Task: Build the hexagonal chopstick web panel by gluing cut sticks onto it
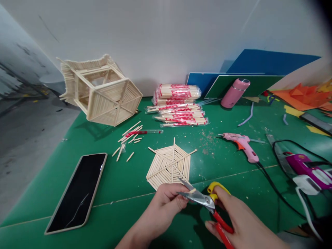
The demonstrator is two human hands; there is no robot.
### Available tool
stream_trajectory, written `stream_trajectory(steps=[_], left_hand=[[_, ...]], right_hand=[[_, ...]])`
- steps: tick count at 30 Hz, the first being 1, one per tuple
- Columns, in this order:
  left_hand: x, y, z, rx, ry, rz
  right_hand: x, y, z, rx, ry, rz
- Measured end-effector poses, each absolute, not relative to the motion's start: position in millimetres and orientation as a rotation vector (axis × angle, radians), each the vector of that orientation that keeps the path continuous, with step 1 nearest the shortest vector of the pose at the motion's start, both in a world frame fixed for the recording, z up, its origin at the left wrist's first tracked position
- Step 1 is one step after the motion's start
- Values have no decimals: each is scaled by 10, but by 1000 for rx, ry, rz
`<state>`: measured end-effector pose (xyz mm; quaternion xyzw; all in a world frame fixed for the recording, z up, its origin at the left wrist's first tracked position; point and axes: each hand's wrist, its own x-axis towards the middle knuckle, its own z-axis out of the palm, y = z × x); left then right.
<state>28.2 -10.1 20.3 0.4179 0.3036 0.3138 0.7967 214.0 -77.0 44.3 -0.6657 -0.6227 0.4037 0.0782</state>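
Observation:
My right hand [240, 219] grips red-and-yellow handled scissors [207, 200], blades pointing left. A short wooden stick piece [192, 190] sits between the blades. My left hand [166, 204] is closed in a pinch on that stick, right at the blade tips. Just beyond both hands a flat hexagonal panel of glued wooden sticks [169, 166] lies on the green table [124, 183].
A phone [79, 192] lies at the left. A hexagonal stick-built frame [100, 91] stands at the back left, loose cut sticks [129, 138] in front of it. Wrapped chopstick bundles [177, 103], a pink bottle [235, 92], a pink glue gun [242, 145] and a purple tool [307, 169] with cables lie behind and right.

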Motion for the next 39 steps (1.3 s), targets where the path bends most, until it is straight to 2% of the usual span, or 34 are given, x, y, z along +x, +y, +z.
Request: stream_trajectory(steps=[9, 14, 18, 25, 30, 39], left_hand=[[300, -84, 194, 858, 640, 630], [354, -83, 254, 1053, 793, 784], [333, -86, 284, 1127, 766, 759], [278, -95, 160, 771, 677, 571], [266, -79, 176, 654, 652, 480], [325, -73, 188, 700, 672, 614]], right_hand=[[2128, -773, 395, -1864, -1794, 1222], [2125, -744, 362, -1942, -1789, 1197], [2151, -754, 351, -2006, -1852, 1148], [2207, -761, 394, -1977, -1928, 1117], [2164, -724, 517, -1961, -1915, 1237], [2104, -730, 454, -1936, -1773, 1267]])
